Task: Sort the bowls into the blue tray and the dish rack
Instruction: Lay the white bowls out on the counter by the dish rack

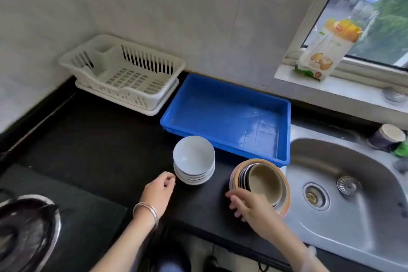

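A stack of several white bowls (pixel 193 159) stands on the black counter in front of the blue tray (pixel 223 104), which holds nothing. Right of it is a nested stack of patterned bowls (pixel 262 183) with a beige one innermost, tilted toward me at the sink's edge. My left hand (pixel 157 192) hovers just left of the white stack, fingers loosely curled, touching nothing that I can see. My right hand (pixel 249 206) rests against the near rim of the patterned stack, fingers spread. The white dish rack (pixel 123 73) sits at the back left with nothing in it.
A steel sink (pixel 344 194) lies to the right, a paper cup (pixel 387 139) on its far rim. A wok on the stove (pixel 24 232) fills the bottom left. A carton (pixel 326 51) stands on the window sill. Bare black counter (pixel 99 139) stretches before the rack.
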Demonstrator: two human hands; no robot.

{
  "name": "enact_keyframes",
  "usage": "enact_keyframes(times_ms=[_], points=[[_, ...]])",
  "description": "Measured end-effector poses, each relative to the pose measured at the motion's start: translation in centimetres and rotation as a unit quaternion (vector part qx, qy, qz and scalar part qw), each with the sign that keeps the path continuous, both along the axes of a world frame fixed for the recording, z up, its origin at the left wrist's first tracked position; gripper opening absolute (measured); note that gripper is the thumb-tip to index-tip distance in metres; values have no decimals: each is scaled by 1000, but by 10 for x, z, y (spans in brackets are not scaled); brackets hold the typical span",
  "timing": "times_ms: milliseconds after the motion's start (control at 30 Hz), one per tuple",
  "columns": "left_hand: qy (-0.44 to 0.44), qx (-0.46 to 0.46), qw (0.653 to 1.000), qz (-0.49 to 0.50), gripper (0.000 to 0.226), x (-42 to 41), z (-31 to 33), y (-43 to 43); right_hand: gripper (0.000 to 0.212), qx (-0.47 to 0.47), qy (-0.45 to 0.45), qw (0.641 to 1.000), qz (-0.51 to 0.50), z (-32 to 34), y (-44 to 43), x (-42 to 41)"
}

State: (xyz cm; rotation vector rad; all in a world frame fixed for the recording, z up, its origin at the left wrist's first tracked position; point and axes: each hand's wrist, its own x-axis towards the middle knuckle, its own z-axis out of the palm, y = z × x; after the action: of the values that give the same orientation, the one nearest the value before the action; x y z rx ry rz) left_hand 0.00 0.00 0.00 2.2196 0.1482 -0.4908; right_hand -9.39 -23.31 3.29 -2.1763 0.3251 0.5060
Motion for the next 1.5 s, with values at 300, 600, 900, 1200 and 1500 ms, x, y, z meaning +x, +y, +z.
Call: enact_keyframes(times_ms=[300,600,900,1200,1500], points=[[5,-48,999,13,36,49,7,-15,34,-208,-98,970,-78,-3,39,121],[36,-104,994,13,35,60,4,-10,5,-315,-92,944,-46,-9,54,138],[42,-87,995,26,28,68,4,-13,22,-262,-134,951,-94,6,37,129],[-21,37,998,54,16,67,11,-35,21,-184,-125,966,-131,16,12,126],[-72,18,988,138,18,56,17,-42,24,-128,-143,977,-87,26,-11,131]])
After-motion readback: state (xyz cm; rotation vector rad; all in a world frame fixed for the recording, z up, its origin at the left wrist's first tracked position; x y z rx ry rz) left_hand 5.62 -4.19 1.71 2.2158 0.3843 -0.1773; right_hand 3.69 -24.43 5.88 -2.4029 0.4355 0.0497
